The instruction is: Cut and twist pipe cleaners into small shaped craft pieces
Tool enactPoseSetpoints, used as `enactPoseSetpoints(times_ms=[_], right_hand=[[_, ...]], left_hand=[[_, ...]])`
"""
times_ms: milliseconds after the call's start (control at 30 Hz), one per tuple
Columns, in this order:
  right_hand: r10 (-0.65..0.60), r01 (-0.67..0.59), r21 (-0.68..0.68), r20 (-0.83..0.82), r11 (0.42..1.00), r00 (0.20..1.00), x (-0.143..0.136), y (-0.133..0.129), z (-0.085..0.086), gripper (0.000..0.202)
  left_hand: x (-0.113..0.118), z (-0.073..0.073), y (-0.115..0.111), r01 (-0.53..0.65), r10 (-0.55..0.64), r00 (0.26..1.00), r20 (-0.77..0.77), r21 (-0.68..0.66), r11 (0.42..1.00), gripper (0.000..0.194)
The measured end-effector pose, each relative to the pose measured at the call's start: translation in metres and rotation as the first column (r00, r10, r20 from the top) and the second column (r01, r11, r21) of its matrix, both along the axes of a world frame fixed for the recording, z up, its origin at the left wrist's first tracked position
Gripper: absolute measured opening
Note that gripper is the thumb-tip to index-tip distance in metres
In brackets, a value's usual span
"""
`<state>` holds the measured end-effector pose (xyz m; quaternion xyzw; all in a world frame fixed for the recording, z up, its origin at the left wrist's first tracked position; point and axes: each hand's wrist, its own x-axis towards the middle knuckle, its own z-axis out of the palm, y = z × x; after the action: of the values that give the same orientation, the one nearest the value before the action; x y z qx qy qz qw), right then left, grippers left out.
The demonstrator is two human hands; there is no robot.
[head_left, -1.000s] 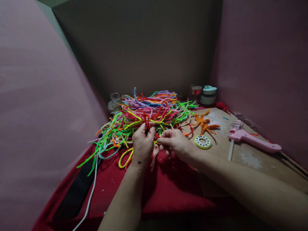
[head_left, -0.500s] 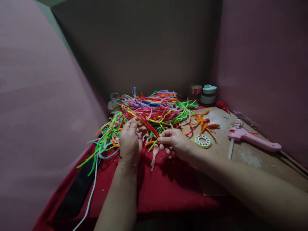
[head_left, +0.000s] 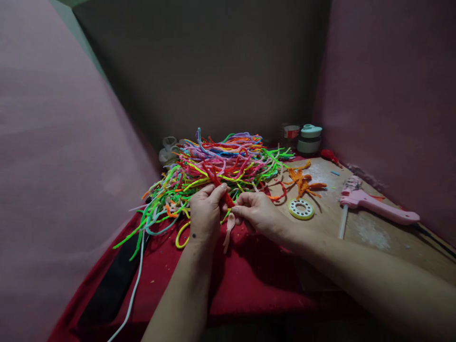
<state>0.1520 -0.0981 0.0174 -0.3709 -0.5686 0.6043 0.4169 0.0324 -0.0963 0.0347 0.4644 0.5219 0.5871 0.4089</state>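
Both my hands are together in front of a big heap of coloured pipe cleaners (head_left: 228, 159). Between them runs a bundle of red pipe cleaners (head_left: 219, 186), slanting up and away to the left. My left hand (head_left: 206, 206) pinches the bundle between thumb and fingers. At its lower end, the thumb and fingertips of my right hand (head_left: 258, 211) are closed on it. A small pale pink twisted pipe-cleaner piece (head_left: 230, 230) lies just below the fingertips on the red cloth (head_left: 249, 285). A yellow loop (head_left: 181, 237) shows left of my left wrist.
On a brown board (head_left: 327, 190) at right lie a pink glue gun (head_left: 381, 204), a ring-shaped tape spool (head_left: 301, 209) and an orange pipe-cleaner shape (head_left: 302, 183). Behind stand a jar (head_left: 290, 135) and a lidded container (head_left: 309, 140). A black phone-like slab (head_left: 110, 285) and white cable (head_left: 137, 285) lie left.
My left hand has moved right, closer to my right hand, and its fingers have closed round the red bundle. The yellow loop has come into view beside my left wrist.
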Motion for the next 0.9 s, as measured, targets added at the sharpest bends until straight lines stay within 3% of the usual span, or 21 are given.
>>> enactPoseSetpoints(times_ms=[133,300,500,700,900], right_hand=[[-0.009,0.009,0.013,0.07,1.0,0.997,0.0,-0.003,0.005,0.018],[0.142,-0.15,-0.101,-0.082,0.984,0.986,0.002,0.004,-0.002,0.014],[0.134,-0.166,-0.128,-0.224,0.978,0.965,0.006,0.01,-0.009,0.014],[0.14,-0.219,-0.185,-0.363,0.958,0.921,0.008,0.013,-0.01,0.014],[0.15,-0.224,-0.195,-0.337,0.955,0.93,0.008,0.016,-0.011,0.011]], left_hand=[[-0.003,0.002,0.002,-0.091,0.104,0.989,-0.106,0.122,0.988,0.026],[-0.008,0.004,0.003,0.006,-0.007,1.0,0.011,0.055,0.998,0.027],[-0.012,0.002,0.003,0.234,-0.23,0.971,0.072,-0.056,0.971,0.024],[-0.014,0.0,0.003,0.262,-0.252,0.961,0.111,-0.093,0.961,0.024],[-0.012,0.001,0.001,0.261,-0.246,0.959,0.137,-0.101,0.96,0.023]])
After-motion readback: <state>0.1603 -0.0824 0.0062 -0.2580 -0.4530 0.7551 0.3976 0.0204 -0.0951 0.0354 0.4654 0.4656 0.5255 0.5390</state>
